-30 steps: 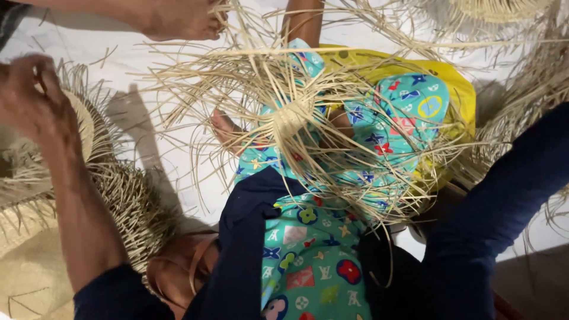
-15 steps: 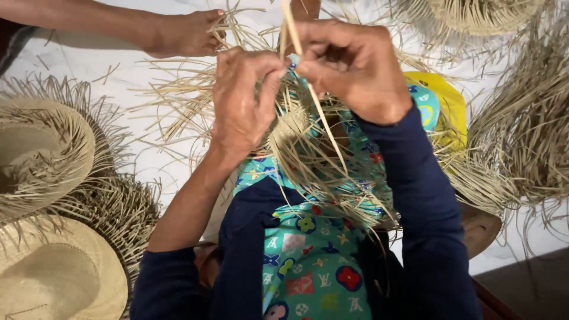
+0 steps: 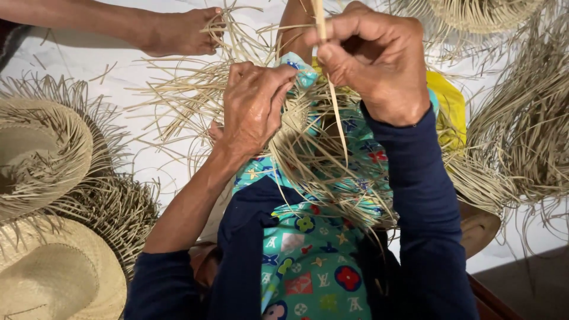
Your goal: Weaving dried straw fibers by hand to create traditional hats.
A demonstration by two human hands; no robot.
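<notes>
A half-woven straw piece [image 3: 308,148] with many loose strands lies over my knee, on a teal patterned cloth [image 3: 308,255]. My left hand [image 3: 252,106] presses down on the woven centre, fingers curled into the strands. Above it, my right hand [image 3: 373,62] pinches a single straw strand [image 3: 335,112] and holds it upright. The strand runs down from my fingers into the weave. Both dark blue sleeves frame the work.
Unfinished straw hats [image 3: 44,154] with fringed edges are stacked at the left, a finished brim [image 3: 53,278] at the bottom left. More straw bundles [image 3: 527,118] lie at the right. Another person's foot [image 3: 178,32] rests on the white floor at the top. A yellow object [image 3: 447,106] sits behind my knee.
A second ago my hands were off at the left and away from the weave. Both have come in over the knee; the right one has taken hold of a strand and lifted it.
</notes>
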